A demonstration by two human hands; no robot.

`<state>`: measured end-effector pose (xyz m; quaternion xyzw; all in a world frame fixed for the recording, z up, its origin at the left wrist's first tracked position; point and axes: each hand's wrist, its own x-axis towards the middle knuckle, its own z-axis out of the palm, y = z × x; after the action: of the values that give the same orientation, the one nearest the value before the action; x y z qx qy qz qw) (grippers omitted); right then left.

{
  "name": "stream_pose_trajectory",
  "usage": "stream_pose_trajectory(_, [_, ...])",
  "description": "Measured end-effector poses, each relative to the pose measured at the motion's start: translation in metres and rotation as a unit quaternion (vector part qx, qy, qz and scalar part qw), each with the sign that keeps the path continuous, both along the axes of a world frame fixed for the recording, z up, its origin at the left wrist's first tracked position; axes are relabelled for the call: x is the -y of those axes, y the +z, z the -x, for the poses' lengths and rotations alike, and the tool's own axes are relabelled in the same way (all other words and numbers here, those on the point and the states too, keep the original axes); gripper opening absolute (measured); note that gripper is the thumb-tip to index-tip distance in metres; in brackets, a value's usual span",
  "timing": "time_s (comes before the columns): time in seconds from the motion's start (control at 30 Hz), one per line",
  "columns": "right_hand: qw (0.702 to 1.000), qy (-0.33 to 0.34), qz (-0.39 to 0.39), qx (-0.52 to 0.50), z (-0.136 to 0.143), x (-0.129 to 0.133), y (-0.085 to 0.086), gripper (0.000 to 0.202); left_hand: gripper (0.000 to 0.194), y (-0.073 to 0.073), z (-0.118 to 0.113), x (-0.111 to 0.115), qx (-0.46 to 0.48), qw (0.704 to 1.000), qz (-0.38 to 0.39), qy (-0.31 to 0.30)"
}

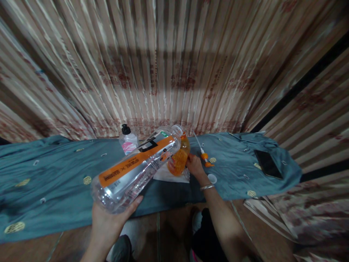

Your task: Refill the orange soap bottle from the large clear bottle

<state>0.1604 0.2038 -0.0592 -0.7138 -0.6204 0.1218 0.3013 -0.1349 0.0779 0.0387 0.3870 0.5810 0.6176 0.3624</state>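
- Left hand (110, 216): cupped at the base of a large clear bottle (136, 165), thumb along its near side. Fingers behind are hidden, so I cannot tell how tightly they close; the bottle is held up off the table.
- Large clear bottle: slanted across the table, label orange and silver, uncapped mouth pointing away and rightward, at the neck of the orange bottle (180, 160).
- Right hand (195, 165): fingers curled in against the right side of the orange bottle, steadying it. Bracelet (207, 187) on that wrist.
- Orange bottle: stands on a white sheet (176, 177), left of the right hand. Tint or contents: cannot tell.
- Nearby: orange pump head (204, 156) with its tube, lying loose; white cap (212, 178) just beside the right wrist; black-capped bottle (128, 142) behind the clear one; phone (268, 164) well apart, on the teal cloth (234, 178).
- Step in hand, my judgement: pouring between the two bottles. No stream made out; whether the rims touch, cannot tell.
- Next move, as judged, calls for mouth centred over neck, a gradual tilt, and a firm right hand against tipping.
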Motion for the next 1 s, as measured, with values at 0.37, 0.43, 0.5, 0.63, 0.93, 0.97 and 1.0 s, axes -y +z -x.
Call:
stream_pose_trajectory(0.37, [0.907,0.059,-0.112,-0.401,0.01,0.012,0.0,0.096,0.087,0.013,0.006,-0.011,-0.035,0.999,0.019,0.011])
stream_pose_trajectory(0.43, [0.881,0.078,-0.129,-0.448,0.012,0.017,0.0,0.094,0.09,0.009,0.009,-0.011,-0.04,0.999,0.01,-0.004])
stream_pose_trajectory(0.5, [0.879,0.092,-0.142,-0.446,0.013,0.021,0.002,0.091,0.089,0.004,0.012,-0.011,-0.041,0.999,-0.002,-0.023])
stream_pose_trajectory(0.63, [0.89,0.127,-0.123,-0.42,0.015,0.028,0.006,0.098,0.079,0.0,0.011,-0.008,-0.075,0.996,-0.024,-0.042])
stream_pose_trajectory(0.93, [0.947,0.019,-0.084,-0.309,0.041,0.026,0.01,0.111,0.089,-0.001,0.004,-0.003,-0.06,0.998,-0.029,-0.021])
stream_pose_trajectory(0.97, [0.949,0.011,-0.082,-0.304,0.042,0.025,0.011,0.11,0.086,-0.001,0.004,-0.003,-0.063,0.997,-0.029,-0.021])
stream_pose_trajectory(1.0, [0.95,0.006,-0.08,-0.303,0.043,0.025,0.011,0.109,0.083,-0.001,0.004,-0.003,-0.065,0.997,-0.03,-0.021])
